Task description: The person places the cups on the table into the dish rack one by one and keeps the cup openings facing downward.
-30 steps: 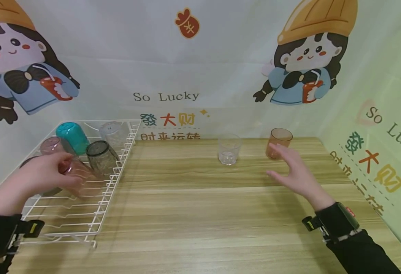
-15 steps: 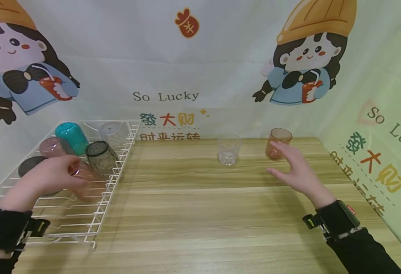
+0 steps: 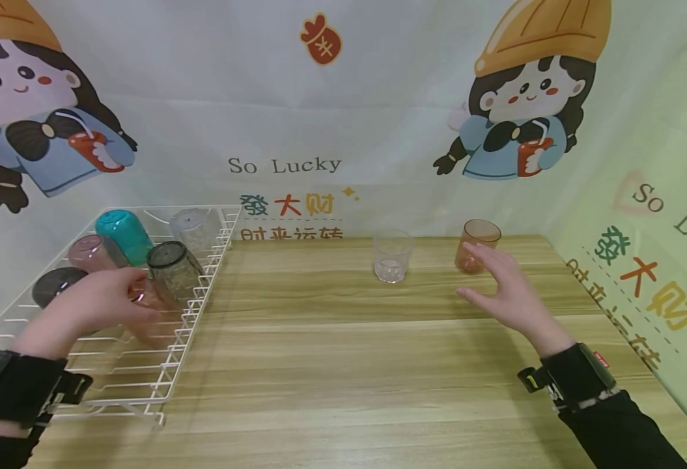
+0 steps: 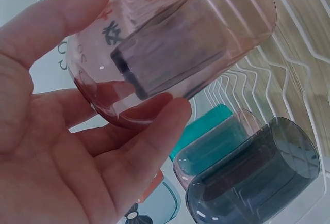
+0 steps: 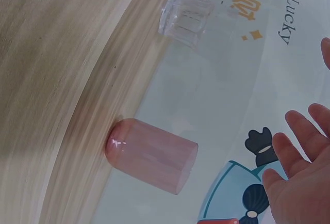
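My left hand (image 3: 104, 301) grips a transparent pink glass (image 4: 242, 7) by its rounded base, thumb on one side and fingers on the other. The glass is upside down over the white wire rack (image 3: 164, 384), its lower part overlapping the wires. In the head view, fingers hide much of it. My right hand (image 3: 510, 290) is held up over the right of the table, thumb and fingers spread, holding nothing. Just beyond its fingertips an orange-pink cup (image 5: 152, 154) stands upright on the table, apart from the hand in the right wrist view.
Upside-down glasses share the rack: dark grey (image 3: 56, 284), pink (image 3: 94, 253), teal (image 3: 125, 236), smoky (image 3: 173, 268) and clear (image 3: 195, 228). A clear glass (image 3: 392, 260) stands upright at the wooden table's back edge. A printed curtain (image 3: 378, 130) hangs behind.
My left hand has shifted a little to the right with the pink glass, uncovering more of the dark grey glass. My right hand has barely moved.
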`<state>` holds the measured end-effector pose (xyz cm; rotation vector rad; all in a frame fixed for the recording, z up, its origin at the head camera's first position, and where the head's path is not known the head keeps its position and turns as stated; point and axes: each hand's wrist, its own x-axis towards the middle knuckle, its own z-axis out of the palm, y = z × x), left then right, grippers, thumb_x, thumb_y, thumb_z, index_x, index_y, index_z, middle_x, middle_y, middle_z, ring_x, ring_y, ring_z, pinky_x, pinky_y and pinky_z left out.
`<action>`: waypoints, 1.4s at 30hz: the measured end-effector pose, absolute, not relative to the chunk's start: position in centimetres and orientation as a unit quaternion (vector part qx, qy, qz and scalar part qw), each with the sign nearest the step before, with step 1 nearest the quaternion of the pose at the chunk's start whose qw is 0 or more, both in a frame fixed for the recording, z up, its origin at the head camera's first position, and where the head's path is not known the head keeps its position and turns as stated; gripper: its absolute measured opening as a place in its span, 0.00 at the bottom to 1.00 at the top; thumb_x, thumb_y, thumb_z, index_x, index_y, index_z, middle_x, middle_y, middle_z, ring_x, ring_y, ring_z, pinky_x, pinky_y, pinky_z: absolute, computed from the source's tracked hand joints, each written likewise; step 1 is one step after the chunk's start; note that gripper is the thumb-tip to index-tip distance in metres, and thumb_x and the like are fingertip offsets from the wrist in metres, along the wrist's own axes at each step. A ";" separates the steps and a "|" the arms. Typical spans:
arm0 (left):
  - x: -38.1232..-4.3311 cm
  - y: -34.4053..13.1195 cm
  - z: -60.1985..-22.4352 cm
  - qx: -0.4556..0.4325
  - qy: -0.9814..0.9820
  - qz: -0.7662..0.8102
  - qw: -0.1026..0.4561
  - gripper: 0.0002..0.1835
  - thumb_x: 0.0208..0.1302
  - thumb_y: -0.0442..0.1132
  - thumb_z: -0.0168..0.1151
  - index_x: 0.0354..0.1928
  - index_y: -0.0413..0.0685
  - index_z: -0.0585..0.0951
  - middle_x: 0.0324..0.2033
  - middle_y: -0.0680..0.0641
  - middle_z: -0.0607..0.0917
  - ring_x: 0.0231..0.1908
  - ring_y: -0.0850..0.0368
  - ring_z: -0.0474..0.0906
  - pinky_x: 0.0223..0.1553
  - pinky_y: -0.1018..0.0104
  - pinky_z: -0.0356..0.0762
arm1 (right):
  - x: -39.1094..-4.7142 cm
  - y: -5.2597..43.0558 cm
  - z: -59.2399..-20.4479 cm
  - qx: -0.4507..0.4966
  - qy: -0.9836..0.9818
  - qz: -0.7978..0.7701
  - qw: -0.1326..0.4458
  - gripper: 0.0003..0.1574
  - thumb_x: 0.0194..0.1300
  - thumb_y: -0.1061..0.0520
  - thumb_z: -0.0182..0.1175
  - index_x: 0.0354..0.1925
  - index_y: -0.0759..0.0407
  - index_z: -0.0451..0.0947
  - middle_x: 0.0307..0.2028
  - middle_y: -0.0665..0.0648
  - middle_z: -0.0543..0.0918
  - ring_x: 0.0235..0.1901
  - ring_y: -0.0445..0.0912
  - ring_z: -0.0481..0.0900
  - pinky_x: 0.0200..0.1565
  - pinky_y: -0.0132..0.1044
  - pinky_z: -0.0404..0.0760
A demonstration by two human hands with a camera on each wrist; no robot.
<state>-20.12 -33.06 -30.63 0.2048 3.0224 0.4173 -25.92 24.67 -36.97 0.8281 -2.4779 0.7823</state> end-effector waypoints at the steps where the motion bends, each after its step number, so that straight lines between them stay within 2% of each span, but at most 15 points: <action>1: -20.2 -33.0 -30.6 0.067 0.987 0.136 0.043 0.26 0.45 0.51 0.71 0.37 0.38 0.73 0.28 0.47 0.77 0.29 0.51 0.71 0.24 0.59 0.74 | -25.9 24.7 -37.0 0.298 -0.889 0.280 0.206 0.46 0.50 0.56 0.69 0.65 0.65 0.63 0.61 0.67 0.67 0.60 0.62 0.59 0.59 0.62 0.57; 6: -20.3 -32.9 -30.7 0.075 0.988 0.129 0.042 0.32 0.45 0.54 0.71 0.42 0.35 0.73 0.32 0.43 0.80 0.32 0.48 0.75 0.29 0.51 0.78 | -25.8 24.7 -36.9 0.298 -0.890 0.278 0.206 0.46 0.51 0.56 0.69 0.65 0.65 0.63 0.61 0.67 0.67 0.60 0.62 0.60 0.59 0.61 0.57; 15: -20.4 -32.6 -30.6 0.078 0.988 0.125 0.041 0.35 0.43 0.57 0.71 0.43 0.34 0.74 0.33 0.41 0.80 0.32 0.48 0.75 0.31 0.50 0.78 | -25.7 24.6 -36.8 0.300 -0.887 0.282 0.212 0.45 0.50 0.57 0.69 0.64 0.66 0.64 0.60 0.66 0.68 0.60 0.61 0.60 0.60 0.61 0.56; 20: -20.2 -32.6 -30.6 0.075 0.988 0.127 0.036 0.47 0.44 0.60 0.70 0.53 0.25 0.68 0.40 0.32 0.78 0.39 0.39 0.74 0.37 0.42 0.77 | -25.7 24.5 -36.7 0.297 -0.888 0.284 0.206 0.44 0.51 0.57 0.69 0.64 0.66 0.64 0.61 0.67 0.67 0.60 0.62 0.60 0.59 0.62 0.56; 23: -20.0 -32.6 -30.4 0.072 0.988 0.130 0.033 0.53 0.43 0.63 0.68 0.58 0.22 0.64 0.43 0.28 0.76 0.41 0.36 0.73 0.37 0.41 0.76 | -25.9 24.5 -36.7 0.297 -0.890 0.282 0.203 0.45 0.51 0.56 0.69 0.64 0.66 0.63 0.61 0.67 0.66 0.60 0.62 0.59 0.59 0.62 0.56; 27: -19.8 -32.3 -29.9 0.072 0.988 0.135 0.030 0.55 0.43 0.64 0.68 0.59 0.23 0.63 0.42 0.30 0.77 0.39 0.39 0.74 0.34 0.43 0.78 | -26.1 24.6 -36.6 0.300 -0.887 0.285 0.207 0.45 0.50 0.57 0.69 0.64 0.66 0.63 0.61 0.67 0.67 0.60 0.62 0.59 0.59 0.62 0.56; 31: -19.6 -32.0 -29.3 0.078 0.989 0.126 0.026 0.56 0.43 0.66 0.67 0.59 0.23 0.63 0.41 0.31 0.77 0.38 0.40 0.73 0.35 0.42 0.77 | -26.4 24.8 -36.6 0.302 -0.886 0.283 0.211 0.44 0.50 0.58 0.69 0.64 0.68 0.63 0.61 0.67 0.67 0.60 0.63 0.59 0.59 0.62 0.56; 34: -19.4 -31.8 -28.8 0.084 0.990 0.110 0.013 0.57 0.42 0.68 0.66 0.59 0.24 0.63 0.44 0.29 0.76 0.43 0.35 0.71 0.39 0.37 0.74 | -26.8 24.9 -36.6 0.301 -0.887 0.276 0.216 0.44 0.50 0.59 0.69 0.63 0.69 0.64 0.60 0.67 0.68 0.59 0.63 0.61 0.58 0.61 0.58; 38: -19.3 -31.4 -28.1 0.081 0.992 0.093 0.002 0.61 0.41 0.71 0.63 0.62 0.23 0.61 0.51 0.24 0.70 0.52 0.26 0.60 0.44 0.30 0.66 | -27.2 25.2 -36.6 0.294 -0.890 0.272 0.219 0.43 0.50 0.59 0.69 0.62 0.70 0.65 0.58 0.69 0.69 0.57 0.63 0.63 0.57 0.61 0.61; 42: -19.1 -31.0 -27.4 0.080 0.993 0.082 -0.005 0.64 0.41 0.73 0.60 0.64 0.22 0.57 0.55 0.22 0.65 0.55 0.24 0.55 0.48 0.29 0.61 | -27.7 25.6 -36.7 0.287 -0.894 0.264 0.222 0.43 0.51 0.58 0.68 0.62 0.71 0.65 0.58 0.70 0.69 0.57 0.64 0.63 0.57 0.61 0.61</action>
